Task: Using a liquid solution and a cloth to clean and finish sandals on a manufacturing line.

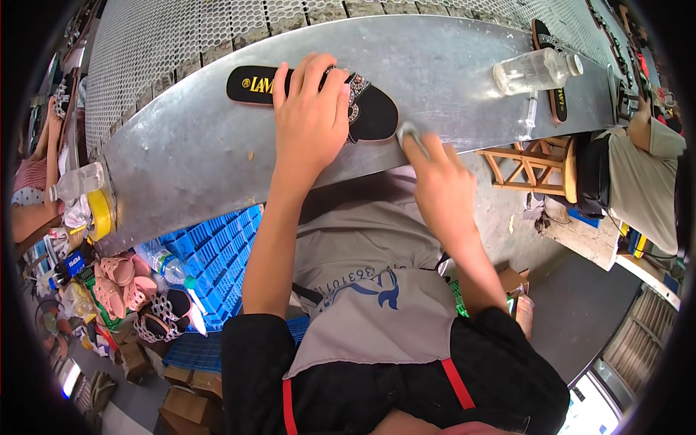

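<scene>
The left hand (312, 119) lies flat, fingers spread, pressing down on a black sandal (319, 98) with a studded strap, pinning it to the metal bench (217, 145). The sandal lies lengthwise under the palm, its heel end sticking out beyond the left side of that hand and its toe end pointing toward the right hand (438, 181). The right hand is closed around a small grey cloth (407, 132), which it holds at the bench surface just beside the sandal's toe; whether the cloth touches the sandal I cannot tell. Well off to the right of the right hand, a clear plastic bottle (533, 70) lies on its side on the bench, and a second black sandal (552, 65) lies partly behind it. Far to the left of the left hand, at the bench's end, sit another clear bottle (76, 181) and a roll of yellow tape (101, 214). Below the left forearm a blue plastic crate (217, 250) stands on the floor, with pink sandals (116, 279) piled just left of it. Another person in a grey shirt (645, 181) sits beyond the right hand, at the bench's far right end.
</scene>
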The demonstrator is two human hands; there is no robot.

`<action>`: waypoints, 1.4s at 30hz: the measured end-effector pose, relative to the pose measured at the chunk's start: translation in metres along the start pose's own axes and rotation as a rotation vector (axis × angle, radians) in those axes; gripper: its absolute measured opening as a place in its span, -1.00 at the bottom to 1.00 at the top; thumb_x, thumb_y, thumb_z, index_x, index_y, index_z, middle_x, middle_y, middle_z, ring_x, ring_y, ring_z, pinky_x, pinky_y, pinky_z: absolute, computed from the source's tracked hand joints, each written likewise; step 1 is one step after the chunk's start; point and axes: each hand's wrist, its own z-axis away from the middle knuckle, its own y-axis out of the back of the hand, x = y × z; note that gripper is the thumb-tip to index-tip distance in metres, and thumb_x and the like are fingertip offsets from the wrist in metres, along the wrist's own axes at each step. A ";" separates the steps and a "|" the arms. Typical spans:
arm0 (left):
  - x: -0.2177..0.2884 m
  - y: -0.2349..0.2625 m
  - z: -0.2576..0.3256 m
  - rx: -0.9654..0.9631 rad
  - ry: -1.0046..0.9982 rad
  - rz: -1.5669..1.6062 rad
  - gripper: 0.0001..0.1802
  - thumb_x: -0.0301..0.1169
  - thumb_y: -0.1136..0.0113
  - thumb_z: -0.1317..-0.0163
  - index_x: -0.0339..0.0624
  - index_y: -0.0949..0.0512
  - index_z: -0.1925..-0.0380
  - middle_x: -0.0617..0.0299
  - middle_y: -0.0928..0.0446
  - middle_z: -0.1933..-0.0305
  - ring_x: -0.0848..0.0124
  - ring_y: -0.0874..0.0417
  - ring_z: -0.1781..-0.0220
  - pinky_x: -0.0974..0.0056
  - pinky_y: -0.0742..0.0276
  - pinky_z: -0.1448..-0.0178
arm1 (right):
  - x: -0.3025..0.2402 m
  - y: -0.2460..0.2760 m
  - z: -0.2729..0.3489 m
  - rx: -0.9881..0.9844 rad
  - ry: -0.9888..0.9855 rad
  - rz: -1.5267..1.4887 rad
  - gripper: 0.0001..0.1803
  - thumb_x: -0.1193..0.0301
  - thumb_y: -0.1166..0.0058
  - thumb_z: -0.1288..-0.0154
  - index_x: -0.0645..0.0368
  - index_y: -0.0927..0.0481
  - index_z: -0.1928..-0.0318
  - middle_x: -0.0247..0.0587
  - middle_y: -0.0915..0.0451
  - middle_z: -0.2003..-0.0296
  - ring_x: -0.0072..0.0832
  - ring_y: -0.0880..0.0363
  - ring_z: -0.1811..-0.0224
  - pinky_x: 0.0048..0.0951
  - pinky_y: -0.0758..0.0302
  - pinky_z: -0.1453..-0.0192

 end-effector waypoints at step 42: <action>-0.005 -0.006 0.003 0.002 -0.057 -0.021 -0.75 -0.32 0.02 -0.46 -0.12 -0.60 0.05 0.19 -0.50 -0.17 0.18 -0.49 -0.25 -0.13 -0.03 -0.53 | -0.001 -0.013 -0.011 0.056 0.120 -0.070 -0.47 0.61 -0.09 -0.07 -0.08 -0.63 -0.09 -0.22 -0.48 0.21 -0.26 -0.66 0.51 -0.26 -0.57 0.53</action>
